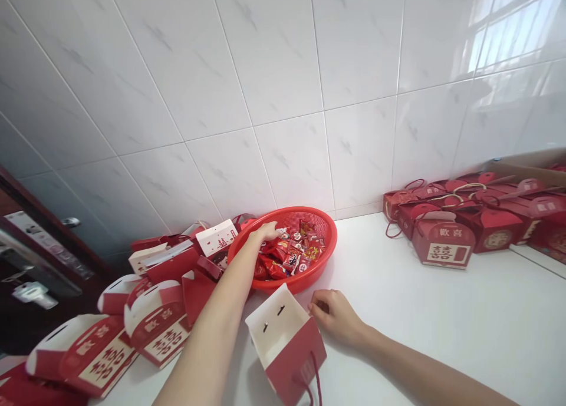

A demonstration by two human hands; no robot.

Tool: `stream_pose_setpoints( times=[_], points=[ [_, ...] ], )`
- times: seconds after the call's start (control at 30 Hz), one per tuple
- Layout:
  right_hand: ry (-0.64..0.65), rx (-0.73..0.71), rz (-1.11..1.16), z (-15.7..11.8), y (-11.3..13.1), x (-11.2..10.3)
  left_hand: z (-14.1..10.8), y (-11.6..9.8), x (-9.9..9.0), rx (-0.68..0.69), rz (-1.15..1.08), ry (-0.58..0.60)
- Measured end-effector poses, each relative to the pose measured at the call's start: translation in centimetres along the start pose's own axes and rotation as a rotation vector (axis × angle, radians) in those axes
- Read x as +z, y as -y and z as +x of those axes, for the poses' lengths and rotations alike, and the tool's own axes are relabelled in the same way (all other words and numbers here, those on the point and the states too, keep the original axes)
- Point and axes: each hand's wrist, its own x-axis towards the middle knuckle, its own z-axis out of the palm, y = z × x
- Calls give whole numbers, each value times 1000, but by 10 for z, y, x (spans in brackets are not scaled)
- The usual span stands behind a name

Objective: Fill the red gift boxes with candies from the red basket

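Note:
My left hand (266, 233) reaches over the left rim of a red plastic basket (325, 264). Its fingers are bent down and drawn together among the wrapped candies (294, 250); what they grip, if anything, is hidden. In front of the basket stands a red gift box (294, 359), its top open, with a cream inside, two slots in the raised flap and a red cord handle. Just right of that box, my right hand (335, 314) rests on the white table in a loose fist, fingertips close to the box edge. Nothing shows inside that fist.
Several open red boxes (161, 329) crowd the left side, some touching the basket. Closed red boxes with cord handles (444, 241) are grouped at the right against the tiled wall (283, 99). Keys (35, 294) hang at a dark door on the far left.

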Motion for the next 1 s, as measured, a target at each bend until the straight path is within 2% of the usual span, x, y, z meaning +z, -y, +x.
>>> stream_pose_setpoints(
  times=[0.1, 0.2, 0.4, 0.57, 0.67, 0.73, 0.83, 0.93, 1.0],
  points=[
    [12, 21, 23, 1, 1, -1, -1, 6, 6, -72, -78, 36],
    [15, 24, 30, 1, 1, -2, -7, 8, 7, -50, -210, 4],
    [27, 5, 61, 6, -3, -2, -26, -13, 0, 160, -581, -191],
    [17, -8, 137, 4, -6, -1, -59, -32, -5, 293, -875, -403],
    [-143, -107, 199, 1, -1, -6, -88, -38, -2, 332, -1195, -471],
    [-309, -248, 179, 2, 11, -14, -106, -41, 2, 337, -1448, -450],
    [-480, -436, 135, 20, 39, -32, -125, -44, 8, 344, -1618, -418],
    [-555, -409, 159, 54, 67, -47, -133, -45, 13, 334, -1691, -400],
    [-492, -317, 262, 80, 78, -52, -134, -46, 15, 324, -1723, -405]
  ],
)
